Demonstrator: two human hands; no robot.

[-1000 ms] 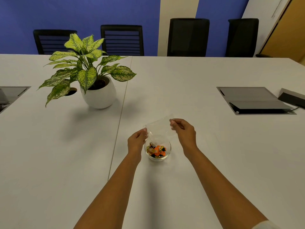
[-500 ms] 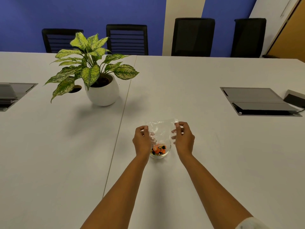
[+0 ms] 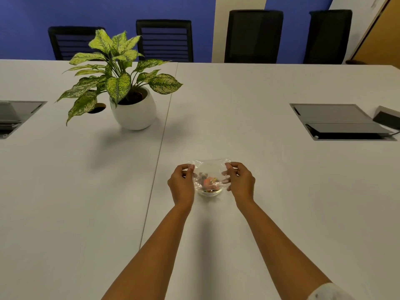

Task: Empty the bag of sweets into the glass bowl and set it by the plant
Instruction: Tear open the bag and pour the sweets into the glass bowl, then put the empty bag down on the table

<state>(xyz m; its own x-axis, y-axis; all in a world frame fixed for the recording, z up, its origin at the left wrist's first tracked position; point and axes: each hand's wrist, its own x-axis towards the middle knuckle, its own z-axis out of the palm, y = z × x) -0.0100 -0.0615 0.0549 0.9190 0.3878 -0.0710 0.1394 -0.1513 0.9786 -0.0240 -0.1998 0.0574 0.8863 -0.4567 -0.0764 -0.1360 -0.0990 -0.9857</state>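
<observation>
The clear bag (image 3: 208, 169) is pinched at its upper corners by the left hand (image 3: 181, 187) and right hand (image 3: 241, 184), stretched left to right directly over the glass bowl (image 3: 210, 192). Sweets (image 3: 208, 182) are seen inside. The plant (image 3: 129, 98) stands far-left on the surface (image 3: 259, 94), nearer the left hand; both forearms are extended forward.

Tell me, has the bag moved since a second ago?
Yes. Against the glass bowl, the bag has swung from tilted at the bowl's far-left rim to held level above it, between left hand and right hand.
</observation>
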